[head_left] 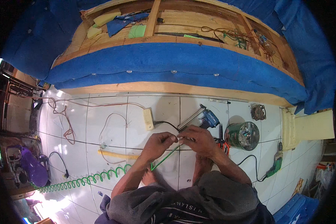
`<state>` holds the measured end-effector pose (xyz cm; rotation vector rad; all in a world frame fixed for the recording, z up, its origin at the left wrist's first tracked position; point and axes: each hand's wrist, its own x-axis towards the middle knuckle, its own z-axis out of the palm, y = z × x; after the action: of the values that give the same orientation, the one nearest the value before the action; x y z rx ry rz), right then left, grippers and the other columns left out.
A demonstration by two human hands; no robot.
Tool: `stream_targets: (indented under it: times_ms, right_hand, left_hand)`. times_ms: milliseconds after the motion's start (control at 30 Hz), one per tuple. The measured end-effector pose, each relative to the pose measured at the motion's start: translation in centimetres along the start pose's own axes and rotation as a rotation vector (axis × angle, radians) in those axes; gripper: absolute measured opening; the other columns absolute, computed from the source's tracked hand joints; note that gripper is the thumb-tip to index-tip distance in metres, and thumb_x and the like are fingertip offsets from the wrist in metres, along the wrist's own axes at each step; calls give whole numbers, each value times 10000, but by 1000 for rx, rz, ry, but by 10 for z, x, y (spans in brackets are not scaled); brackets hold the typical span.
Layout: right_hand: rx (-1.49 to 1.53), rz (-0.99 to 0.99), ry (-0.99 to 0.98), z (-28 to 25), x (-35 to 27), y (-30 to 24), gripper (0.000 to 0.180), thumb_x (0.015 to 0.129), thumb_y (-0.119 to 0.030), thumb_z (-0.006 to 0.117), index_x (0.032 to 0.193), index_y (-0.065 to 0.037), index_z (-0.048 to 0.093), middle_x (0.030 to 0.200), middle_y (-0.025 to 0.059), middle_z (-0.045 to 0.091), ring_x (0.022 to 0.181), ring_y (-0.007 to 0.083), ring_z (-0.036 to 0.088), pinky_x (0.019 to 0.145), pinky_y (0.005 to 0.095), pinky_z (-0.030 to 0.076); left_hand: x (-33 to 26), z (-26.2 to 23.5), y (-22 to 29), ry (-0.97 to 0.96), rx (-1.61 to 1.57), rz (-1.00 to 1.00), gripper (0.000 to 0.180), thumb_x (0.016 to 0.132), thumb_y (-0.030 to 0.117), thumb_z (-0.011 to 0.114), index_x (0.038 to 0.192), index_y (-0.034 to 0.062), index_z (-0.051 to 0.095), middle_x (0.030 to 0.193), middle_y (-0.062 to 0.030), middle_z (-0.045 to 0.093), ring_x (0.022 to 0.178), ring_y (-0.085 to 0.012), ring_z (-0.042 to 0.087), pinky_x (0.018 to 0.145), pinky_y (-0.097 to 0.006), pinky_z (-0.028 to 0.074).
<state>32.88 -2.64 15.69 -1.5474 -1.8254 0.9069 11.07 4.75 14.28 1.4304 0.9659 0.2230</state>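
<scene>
Head view: both hands, left hand (159, 143) and right hand (198, 140), pinch closed on a thin green air hose (164, 159) meeting the blue pneumatic staple gun (207, 118), steadying the joint above the white tiled floor (112, 123).

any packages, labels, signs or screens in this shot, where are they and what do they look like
Tin can: on the floor tiles right of the hands; round, dark green side, open top showing small metal bits.
Printed shirt: bottom centre, dark grey with pale lettering.
No signs or screens show.
</scene>
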Motion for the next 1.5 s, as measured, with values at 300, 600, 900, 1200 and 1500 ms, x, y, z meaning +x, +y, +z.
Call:
stream_targets:
  times_ms: [300, 600, 900, 1200, 1500]
  right_hand:
    - [-335, -110, 94, 7, 0, 9, 215, 837, -95, 676, 1052, -99, 676, 947, 62, 610, 874, 288, 674, 687, 401, 583]
    - [-451, -153, 77, 4, 1, -15, 135, 859, -77, 639, 992, -60, 632, 935, 84, 587, 866, 287, 675, 666, 412, 582]
    - [-456, -144, 97, 10, 2, -9, 156, 839, -72, 633, 993, -64, 612, 925, 86, 579, 908, 289, 665, 676, 413, 587]
    - [-535, -155, 239, 6, 6, -22, 231, 831, -122, 710, 1052, -86, 655, 1117, 83, 586, 1070, 269, 606, 873, 451, 509]
    - [-298, -163, 442, 19, 8, -19, 213, 812, -136, 772, 1018, -109, 725, 1172, 61, 600, 1183, 296, 530, 1011, 491, 419]
  left_hand:
    - [1, -9, -11, -124, -729, -139, 291, 1041, 258, 572, 1123, -6, 663, 986, -33, 680, 596, -64, 371, 562, -219, 350]
    - [2, 9, 4, 92, -289, -6, 287, 1014, 240, 632, 1153, -7, 677, 956, -23, 679, 578, -35, 388, 519, -200, 330]
    - [1, 4, -2, -31, -977, -150, 281, 1023, 199, 604, 1188, -24, 654, 817, -14, 607, 577, -60, 450, 530, -218, 380]
    - [2, 14, 4, 206, 197, 245, 195, 965, 109, 647, 1121, 2, 696, 894, -106, 754, 812, -147, 694, 736, -322, 555]
    - [-1, 7, 9, 120, -472, -6, 222, 960, 236, 688, 1064, 40, 702, 854, 10, 653, 687, -55, 475, 596, -215, 361]
